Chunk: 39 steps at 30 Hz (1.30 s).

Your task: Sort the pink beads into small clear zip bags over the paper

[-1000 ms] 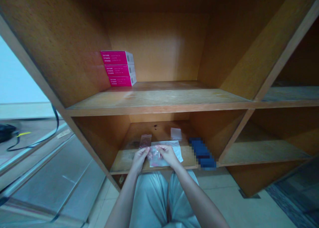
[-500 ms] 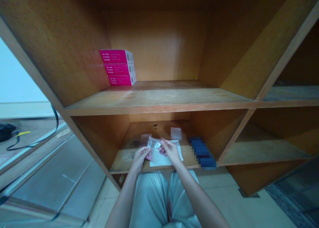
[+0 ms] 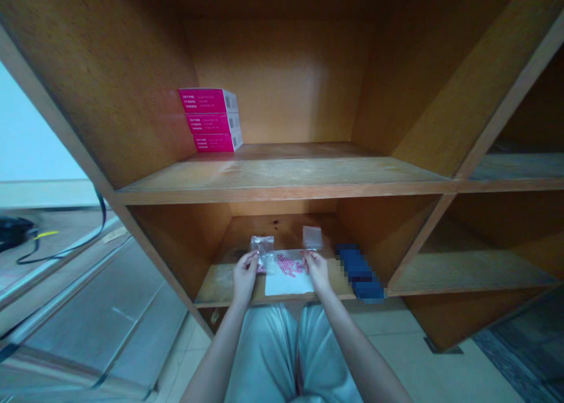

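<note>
A sheet of white paper [image 3: 282, 284] lies on the lower shelf with many small pink bead-like pieces [image 3: 288, 265] spread over its upper part. To its left, my left hand [image 3: 245, 276] pinches the edge of a clear plastic bag [image 3: 263, 243]; some pink pieces show low in the bag. At the paper's right side is my right hand [image 3: 317, 268], its thumb and fingers drawn together beside the pink pieces. What those fingers hold, if anything, is too small to make out. Behind the right hand a small clear packet [image 3: 312, 237] lies flat on the shelf.
A blurred-out dark blue object [image 3: 359, 271] lies to the right on the same shelf. Above, several pink boxes [image 3: 211, 124] are stacked at the left of the upper shelf [image 3: 286, 171]. A cabinet divider [image 3: 418, 244] stands at the right; a glass panel [image 3: 88, 315] is at lower left.
The clear plastic that covered the white paper has moved left and back. The pink pieces now lie uncovered and spread out. My right hand has shifted right, my left hand slightly left.
</note>
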Tool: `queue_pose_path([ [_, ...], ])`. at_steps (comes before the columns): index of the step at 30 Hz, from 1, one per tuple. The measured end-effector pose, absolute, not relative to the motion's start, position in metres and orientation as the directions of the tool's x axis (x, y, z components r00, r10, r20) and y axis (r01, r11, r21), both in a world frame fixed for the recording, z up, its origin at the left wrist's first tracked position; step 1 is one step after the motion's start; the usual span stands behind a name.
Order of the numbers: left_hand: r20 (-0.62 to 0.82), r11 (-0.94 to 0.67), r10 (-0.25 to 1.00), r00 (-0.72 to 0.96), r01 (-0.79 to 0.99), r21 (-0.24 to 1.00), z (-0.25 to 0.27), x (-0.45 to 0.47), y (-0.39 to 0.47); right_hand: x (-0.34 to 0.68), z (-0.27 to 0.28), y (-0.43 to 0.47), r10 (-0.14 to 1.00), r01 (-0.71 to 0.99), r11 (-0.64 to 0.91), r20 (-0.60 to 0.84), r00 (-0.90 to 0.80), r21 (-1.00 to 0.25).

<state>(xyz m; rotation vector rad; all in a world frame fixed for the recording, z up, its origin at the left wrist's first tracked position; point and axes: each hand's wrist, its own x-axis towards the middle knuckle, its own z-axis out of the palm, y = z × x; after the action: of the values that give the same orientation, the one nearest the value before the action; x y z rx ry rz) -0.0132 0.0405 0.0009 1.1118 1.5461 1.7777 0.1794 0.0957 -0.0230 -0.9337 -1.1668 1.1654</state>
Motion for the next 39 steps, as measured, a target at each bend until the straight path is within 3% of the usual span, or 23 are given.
queue_pose_path([
  [5, 0.369, -0.16, 0.709, -0.602, 0.372, 0.914, 0.002, -0.039, 0.067, 0.181, -0.022, 0.096, 0.987, -0.194, 0.159, 0.155, 0.035, -0.968],
  [13, 0.313, -0.014, 0.747, -0.586, 0.458, 0.889, -0.007, -0.047, 0.091, 0.181, -0.023, 0.096, 0.98, -0.167, 0.197, 0.196, 0.026, -0.966],
  [21, 0.383, 0.119, 0.754, -0.534, 0.684, 0.72, -0.006, -0.042, 0.087, 0.181, -0.024, 0.095, 0.983, -0.136, 0.185, 0.185, 0.01, -0.973],
  [28, 0.357, 0.196, 0.74, -0.57, 0.69, 0.697, -0.007, -0.041, 0.088, 0.181, -0.021, 0.094, 0.983, -0.126, 0.184, 0.185, 0.0, -0.975],
  [34, 0.406, 0.231, 0.754, -0.516, 0.787, 0.572, -0.006, -0.038, 0.084, 0.18, -0.018, 0.092, 0.976, -0.081, 0.219, 0.217, 0.035, -0.972],
  [39, 0.402, 0.212, 0.778, -0.482, 0.805, 0.555, -0.004, -0.037, 0.082, 0.183, -0.012, 0.093, 0.917, 0.074, 0.352, 0.359, 0.171, -0.933],
])
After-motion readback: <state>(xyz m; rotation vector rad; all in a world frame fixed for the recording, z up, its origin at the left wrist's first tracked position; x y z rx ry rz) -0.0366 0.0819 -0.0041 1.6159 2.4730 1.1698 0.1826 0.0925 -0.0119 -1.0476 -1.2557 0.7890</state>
